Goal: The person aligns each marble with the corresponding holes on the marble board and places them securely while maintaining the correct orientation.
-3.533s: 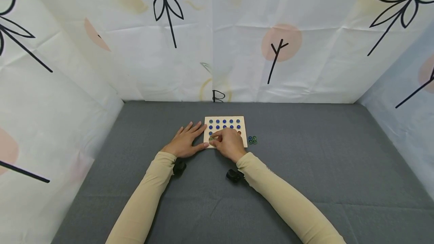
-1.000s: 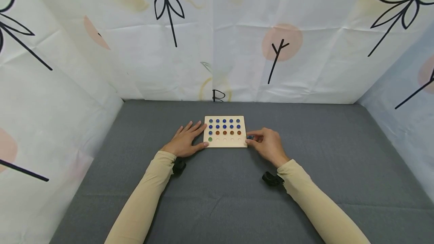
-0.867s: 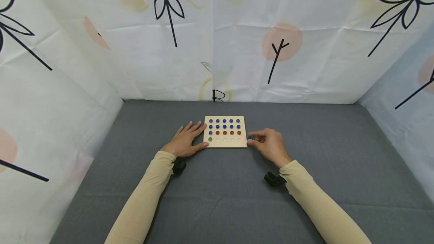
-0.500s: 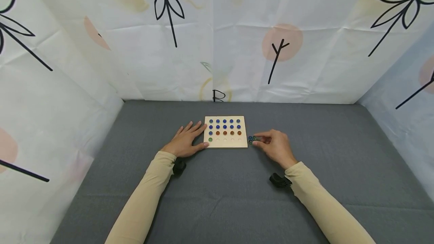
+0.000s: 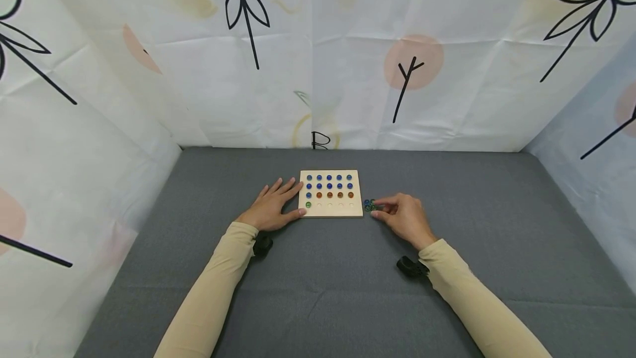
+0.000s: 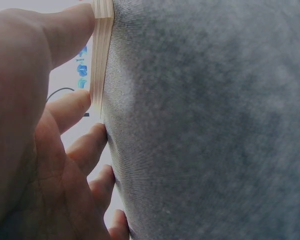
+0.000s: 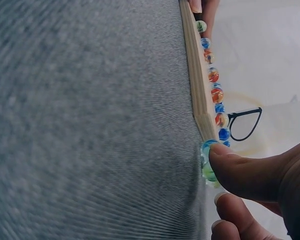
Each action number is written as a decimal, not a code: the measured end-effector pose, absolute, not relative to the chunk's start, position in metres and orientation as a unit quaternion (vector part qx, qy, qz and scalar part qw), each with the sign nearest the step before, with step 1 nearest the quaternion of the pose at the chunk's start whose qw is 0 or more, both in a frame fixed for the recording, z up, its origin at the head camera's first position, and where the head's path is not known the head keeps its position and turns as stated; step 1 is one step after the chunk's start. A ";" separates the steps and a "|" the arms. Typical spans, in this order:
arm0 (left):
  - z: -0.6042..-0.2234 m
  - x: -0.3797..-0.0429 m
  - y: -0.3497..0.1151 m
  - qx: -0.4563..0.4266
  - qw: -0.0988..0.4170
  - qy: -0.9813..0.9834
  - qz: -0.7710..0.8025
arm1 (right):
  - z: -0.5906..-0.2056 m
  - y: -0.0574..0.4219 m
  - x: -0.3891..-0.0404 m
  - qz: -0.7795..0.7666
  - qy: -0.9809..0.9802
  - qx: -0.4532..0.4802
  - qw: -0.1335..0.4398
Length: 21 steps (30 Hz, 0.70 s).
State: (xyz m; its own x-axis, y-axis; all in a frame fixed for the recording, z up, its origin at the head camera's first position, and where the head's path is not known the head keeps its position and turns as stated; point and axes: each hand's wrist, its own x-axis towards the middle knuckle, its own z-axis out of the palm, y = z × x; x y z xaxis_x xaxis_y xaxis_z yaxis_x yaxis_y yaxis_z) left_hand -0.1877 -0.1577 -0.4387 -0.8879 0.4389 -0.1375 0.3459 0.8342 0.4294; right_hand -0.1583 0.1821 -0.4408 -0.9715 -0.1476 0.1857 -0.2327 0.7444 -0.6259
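In the head view, a pale wooden board carries rows of glass marbles in its hollows. Blue ones fill most of the upper rows, with red-orange ones below. A green marble sits at the left of the nearest row, whose other hollows show bare. My left hand rests spread on the cloth, with thumb and index finger touching the board's left edge. Beside the board's right edge, my right hand has thumb and index finger around a green marble in a small cluster. In the right wrist view, the thumb partly covers the marbles.
Dark grey cloth covers the table around the board. White patterned sheets hang behind and at both sides. A small black camera is strapped at each wrist.
The green marble now in the nearest row shows after the right hand left the board. That hand moved right to the loose cluster, then slightly toward the person. The left hand stayed.
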 end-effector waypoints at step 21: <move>-0.438 -0.187 -0.158 0.207 0.116 0.950 0.202 | -0.445 0.183 -0.161 0.340 -0.933 0.108 0.040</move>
State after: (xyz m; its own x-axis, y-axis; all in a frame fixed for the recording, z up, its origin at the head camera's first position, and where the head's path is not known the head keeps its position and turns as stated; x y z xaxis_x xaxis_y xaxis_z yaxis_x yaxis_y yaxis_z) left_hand -0.1875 -0.1576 -0.4382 -0.8872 0.4406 -0.1372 0.3467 0.8326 0.4319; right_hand -0.1614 0.1830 -0.4455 -0.9734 -0.1741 0.1488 -0.2290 0.7450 -0.6265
